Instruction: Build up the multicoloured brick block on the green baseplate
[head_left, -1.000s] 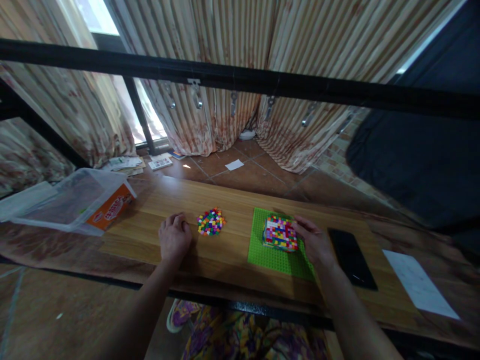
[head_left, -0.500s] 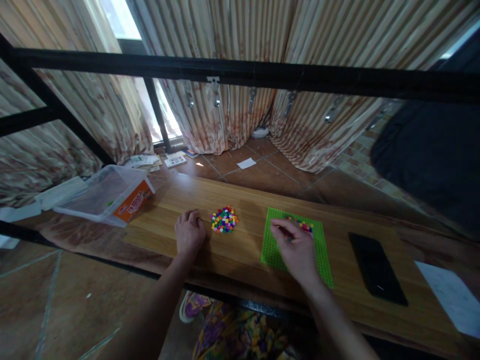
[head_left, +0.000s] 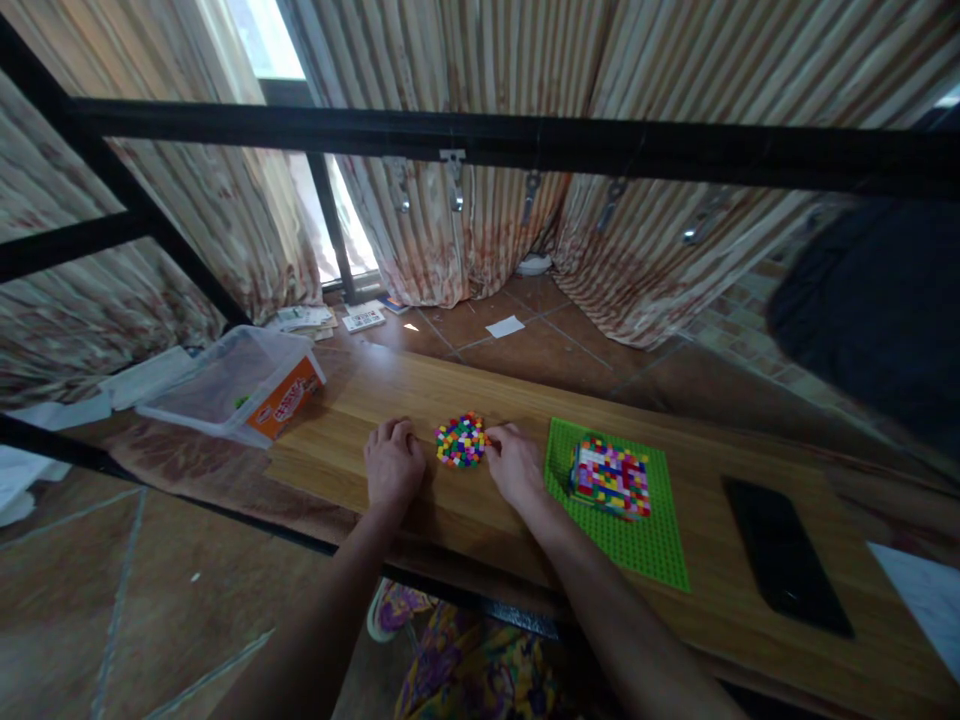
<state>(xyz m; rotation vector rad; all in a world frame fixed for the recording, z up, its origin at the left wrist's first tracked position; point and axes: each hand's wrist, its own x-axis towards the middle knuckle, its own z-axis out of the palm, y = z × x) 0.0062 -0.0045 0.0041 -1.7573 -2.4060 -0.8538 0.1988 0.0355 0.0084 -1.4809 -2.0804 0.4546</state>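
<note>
A loose pile of tiny coloured building bricks (head_left: 460,441) lies on the wooden tabletop (head_left: 465,510) between my hands. My right hand (head_left: 516,465) reaches the pile's right edge, thumb and fingers pinched together; what sits between the tips is too small to make out. To the left of the pile, my left hand (head_left: 394,465) rests on the wood with its fingers curled in, apart from the bricks. Right of my right hand is a green studded baseplate (head_left: 637,555). On it stands a low, roughly square block of multicoloured bricks (head_left: 613,478).
A clear plastic box (head_left: 217,375) with an orange label stands at the table's left end. A black phone (head_left: 786,555) lies right of the baseplate, and a white sheet (head_left: 919,595) is at the far right. A black metal bar (head_left: 495,140) crosses beyond the table.
My right hand has moved left from above the baseplate to the pile's edge, uncovering the brick block. My left hand stays beside the pile. The whole view has shifted slightly.
</note>
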